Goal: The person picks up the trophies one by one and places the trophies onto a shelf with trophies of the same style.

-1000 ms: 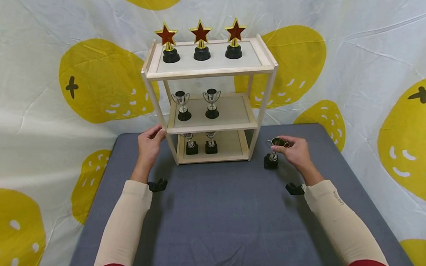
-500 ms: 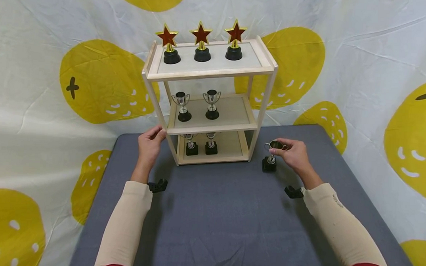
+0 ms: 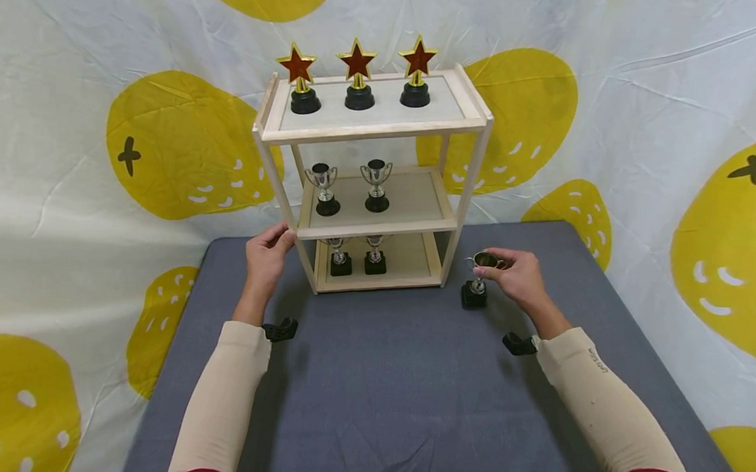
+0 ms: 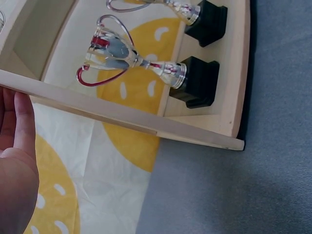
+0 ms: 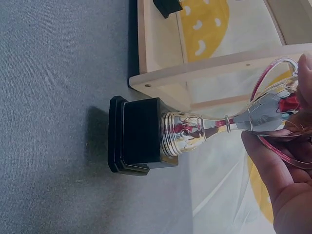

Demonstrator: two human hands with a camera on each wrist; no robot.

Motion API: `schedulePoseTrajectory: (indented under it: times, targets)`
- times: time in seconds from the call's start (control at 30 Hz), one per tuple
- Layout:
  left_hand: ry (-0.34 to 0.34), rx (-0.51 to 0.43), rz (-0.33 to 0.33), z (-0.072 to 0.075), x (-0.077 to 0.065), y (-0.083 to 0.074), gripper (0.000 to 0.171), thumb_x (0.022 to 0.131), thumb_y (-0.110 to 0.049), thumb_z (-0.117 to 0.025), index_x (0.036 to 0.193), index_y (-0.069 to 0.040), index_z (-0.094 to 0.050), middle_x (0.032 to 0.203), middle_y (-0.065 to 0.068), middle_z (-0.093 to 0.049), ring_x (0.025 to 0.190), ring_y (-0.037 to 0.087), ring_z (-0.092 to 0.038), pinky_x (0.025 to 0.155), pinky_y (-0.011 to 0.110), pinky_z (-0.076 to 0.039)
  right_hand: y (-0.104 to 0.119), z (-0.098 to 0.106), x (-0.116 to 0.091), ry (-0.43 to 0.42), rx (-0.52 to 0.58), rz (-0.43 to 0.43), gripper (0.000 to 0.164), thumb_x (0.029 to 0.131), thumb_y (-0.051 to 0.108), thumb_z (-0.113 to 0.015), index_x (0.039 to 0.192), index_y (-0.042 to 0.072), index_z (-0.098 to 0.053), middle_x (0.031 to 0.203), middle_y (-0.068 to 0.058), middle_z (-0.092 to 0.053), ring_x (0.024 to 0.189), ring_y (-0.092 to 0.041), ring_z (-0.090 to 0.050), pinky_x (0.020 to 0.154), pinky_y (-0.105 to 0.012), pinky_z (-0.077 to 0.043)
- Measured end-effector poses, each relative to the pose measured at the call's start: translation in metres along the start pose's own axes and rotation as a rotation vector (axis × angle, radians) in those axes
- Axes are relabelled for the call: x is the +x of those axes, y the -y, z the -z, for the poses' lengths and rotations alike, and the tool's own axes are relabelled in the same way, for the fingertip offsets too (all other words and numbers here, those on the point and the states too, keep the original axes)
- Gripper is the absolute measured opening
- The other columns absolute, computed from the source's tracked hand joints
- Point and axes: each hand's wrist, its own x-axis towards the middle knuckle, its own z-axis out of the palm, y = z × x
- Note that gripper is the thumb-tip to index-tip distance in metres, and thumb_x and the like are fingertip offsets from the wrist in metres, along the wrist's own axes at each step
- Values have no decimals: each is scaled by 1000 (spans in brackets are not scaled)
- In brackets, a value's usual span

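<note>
My right hand (image 3: 518, 276) pinches a silver trophy cup (image 3: 475, 286) by its bowl and handle, just right of the wooden shelf (image 3: 378, 230). The cup is upright on a square black base (image 5: 141, 134); whether that base touches the table cannot be told. At the shelf's left front post, my left hand (image 3: 266, 256) grips the wood near the middle board. Two silver cups with round bases, a left cup (image 3: 321, 189) and a right cup (image 3: 376, 185), stand on the middle board. Below, two square-based cups, one left (image 3: 340, 257) and one right (image 3: 375, 255), are partly hidden by that board.
Three star trophies, left (image 3: 301, 78), centre (image 3: 357, 74) and right (image 3: 416, 71), line the top board. The shelf stands at the back of a grey cloth-covered table (image 3: 372, 376). Behind hangs a white curtain (image 3: 644, 100) with yellow fruit prints.
My right hand has brought the trophy cup slightly left and nearer to me. The left hand stays at the shelf post, and the other trophies keep their places.
</note>
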Motion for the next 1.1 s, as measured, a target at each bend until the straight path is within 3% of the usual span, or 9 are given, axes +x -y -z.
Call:
schedulePoseTrajectory:
  times: [0.37, 0.83, 1.1]
  targets:
    - [12, 18, -22, 1, 0, 3, 37, 94, -18, -66, 125, 2, -66, 103, -11, -69, 97, 4, -68, 90, 17, -57, 9, -5, -4, 7, 9, 24, 47, 77, 33, -86, 115, 10, -73, 100, -13, -74, 73, -8, -60, 58, -21, -51]
    - [24, -8, 7, -1, -4, -11, 36, 94, -8, -65, 125, 9, -63, 98, -13, -69, 93, 2, -67, 87, 16, -58, 18, -12, -8, 41, 28, 48, 45, 78, 33, -85, 115, 11, -74, 99, -14, -74, 71, -7, -60, 58, -22, -52]
    - [10, 12, 2, 2, 2, 3, 37, 94, -16, -66, 125, 3, -66, 102, -11, -68, 96, 4, -67, 88, 16, -57, 23, -16, -12, 71, 68, 67, 44, 78, 29, -85, 116, 9, -73, 98, -15, -74, 69, -7, -60, 58, -23, -52]
